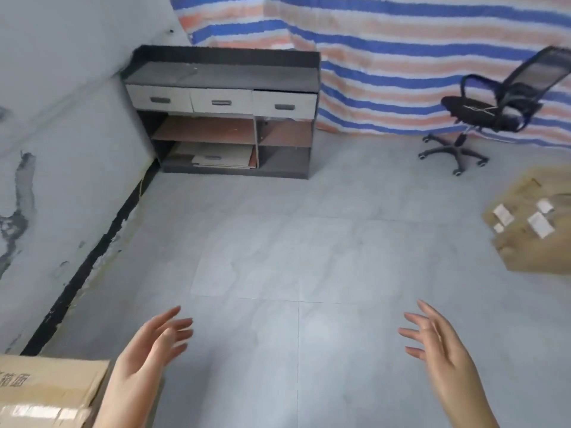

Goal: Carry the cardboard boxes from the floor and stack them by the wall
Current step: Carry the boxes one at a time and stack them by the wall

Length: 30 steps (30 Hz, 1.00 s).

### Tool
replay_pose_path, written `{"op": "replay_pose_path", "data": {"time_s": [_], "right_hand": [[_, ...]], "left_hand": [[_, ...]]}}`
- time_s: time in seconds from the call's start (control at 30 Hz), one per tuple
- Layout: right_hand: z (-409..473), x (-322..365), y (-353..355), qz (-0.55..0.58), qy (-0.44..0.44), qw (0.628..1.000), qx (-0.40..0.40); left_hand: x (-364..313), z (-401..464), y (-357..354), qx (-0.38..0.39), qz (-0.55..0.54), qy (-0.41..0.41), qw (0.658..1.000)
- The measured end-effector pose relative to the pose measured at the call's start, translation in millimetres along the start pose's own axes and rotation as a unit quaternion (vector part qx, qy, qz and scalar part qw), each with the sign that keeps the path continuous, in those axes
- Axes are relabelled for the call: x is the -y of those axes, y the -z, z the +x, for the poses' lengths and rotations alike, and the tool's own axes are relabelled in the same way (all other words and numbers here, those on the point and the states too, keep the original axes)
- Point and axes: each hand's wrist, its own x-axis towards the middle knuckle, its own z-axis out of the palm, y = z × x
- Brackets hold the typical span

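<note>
1. Empty-handed, a person's left hand (148, 353) and right hand (438, 344) hang over the pale grey tiled floor (278, 257), palms turned inward, fingers spread and clamped on nothing.
2. At the floor's right edge lies a brown cardboard box with white paper labels (534, 223), resting on the tiles and well apart from both hands.
3. That labelled box sits ahead and to the right of the right hand, which is the nearer of the two; its long axis appears to run diagonally, away from the person toward the far right, though part of it is cut off by the frame.
4. Beside the grey marked wall (61, 149), at the floor's near left corner, a second tan cardboard box with printed characters and clear tape (46, 393) lies just beside the left wrist.
5. Judging by this layout, fetching the labelled box calls for a turn to the right.
</note>
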Motion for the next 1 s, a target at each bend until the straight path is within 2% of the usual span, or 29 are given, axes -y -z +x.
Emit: {"op": "replay_pose_path", "data": {"time_s": [0.23, 0.43, 0.73, 1.0], "right_hand": [[25.2, -52.9, 164.9, 0.016, -0.039, 0.994, -0.099], [47.4, -75.4, 254.5, 0.065, -0.076, 0.977, -0.189], [119.1, -108.0, 299.7, 0.088, -0.12, 0.956, -0.253], [264.0, -83.0, 336.3, 0.093, -0.092, 0.934, -0.332]], "left_hand": [[-1.1, -10.6, -184.7, 0.117, 0.005, -0.004, 0.993], [-20.5, -2.7, -288.4, 0.2, 0.031, -0.027, 0.979], [-19.2, 40.3, -426.4, 0.257, 0.055, -0.02, 0.965], [-69.3, 154.0, -584.1, 0.329, 0.057, -0.047, 0.941]]}}
